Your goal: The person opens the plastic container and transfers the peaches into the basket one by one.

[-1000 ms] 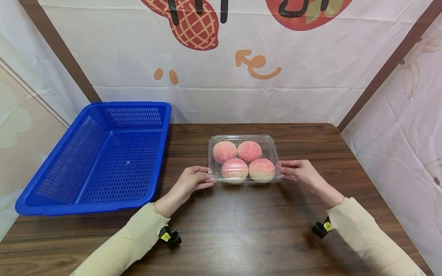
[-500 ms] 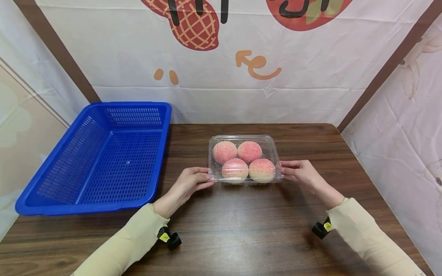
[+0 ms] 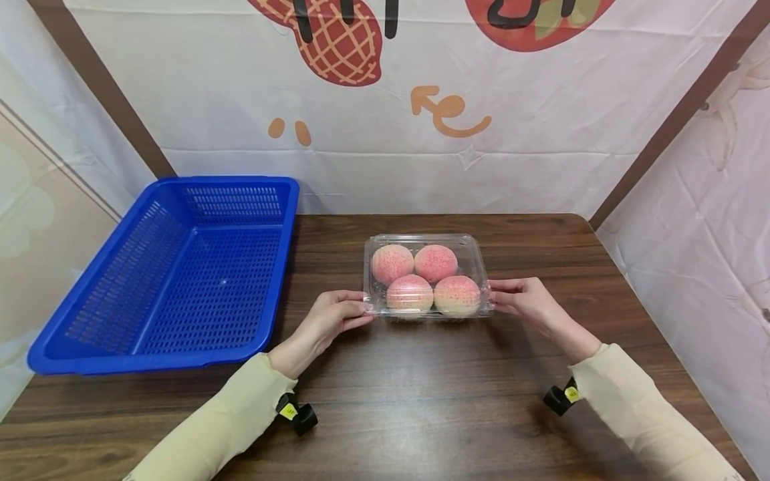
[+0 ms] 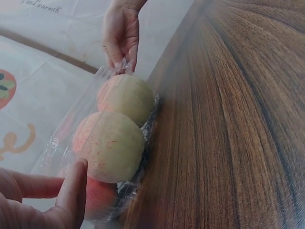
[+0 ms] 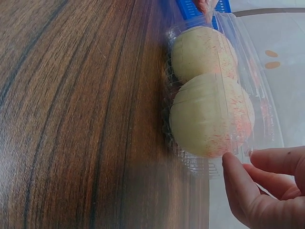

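A clear plastic clamshell box (image 3: 426, 240) with several pink-and-cream peaches (image 3: 436, 264) in it sits on the wooden table, its lid down over the fruit. My left hand (image 3: 331, 314) pinches the box's front left corner between thumb and fingers. At the front right corner, my right hand (image 3: 529, 304) pinches the rim the same way. The left wrist view shows two peaches (image 4: 109, 145) through the near wall and part of a third below. In the right wrist view the thumb and fingers (image 5: 238, 183) meet at the box's edge.
To the left stands a large blue perforated basket (image 3: 277, 267) with nothing in it, apart from the box. Behind the wooden table (image 3: 409, 401) hangs a printed white cloth (image 3: 385, 174). More cloth hangs at both sides.
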A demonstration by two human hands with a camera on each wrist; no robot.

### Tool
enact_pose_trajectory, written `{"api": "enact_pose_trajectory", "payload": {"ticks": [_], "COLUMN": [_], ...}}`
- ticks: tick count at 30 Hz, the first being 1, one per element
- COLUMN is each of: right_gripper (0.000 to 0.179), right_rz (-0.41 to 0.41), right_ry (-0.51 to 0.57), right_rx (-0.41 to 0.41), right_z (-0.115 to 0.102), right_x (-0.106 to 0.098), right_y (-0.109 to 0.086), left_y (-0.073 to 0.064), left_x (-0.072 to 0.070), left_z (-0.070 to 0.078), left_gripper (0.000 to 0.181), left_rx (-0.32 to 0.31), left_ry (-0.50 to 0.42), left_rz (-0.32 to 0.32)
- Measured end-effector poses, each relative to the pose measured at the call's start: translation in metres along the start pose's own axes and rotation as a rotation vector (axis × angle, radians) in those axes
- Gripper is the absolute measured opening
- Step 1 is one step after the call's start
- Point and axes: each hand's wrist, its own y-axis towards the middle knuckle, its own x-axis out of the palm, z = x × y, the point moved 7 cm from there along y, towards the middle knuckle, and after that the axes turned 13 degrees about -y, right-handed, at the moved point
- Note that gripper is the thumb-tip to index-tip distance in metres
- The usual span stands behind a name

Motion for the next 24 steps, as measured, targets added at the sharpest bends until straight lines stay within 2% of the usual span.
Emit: {"api": "enact_pose_trajectory", "payload": {"ticks": [13,24], "right_gripper": [0.044,0.043], "right_rz": [0.008,0.000], "right_ry": [-0.004,-0.017], "right_rx": [0.000,-0.003], "right_z": [-0.0004,0.0003], "right_x": [-0.0016,-0.0010], "right_y": [0.0002,-0.0002], "left_y": [-0.0009,-0.0018], "left_x": [0.0000,-0.0020], "left_z": [0.0002,-0.0028], "left_gripper": [0.040,0.041], "left_rx": [-0.001,-0.019], "left_ry": [-0.013,-0.102], "left_rz": [0.017,0.037]}}
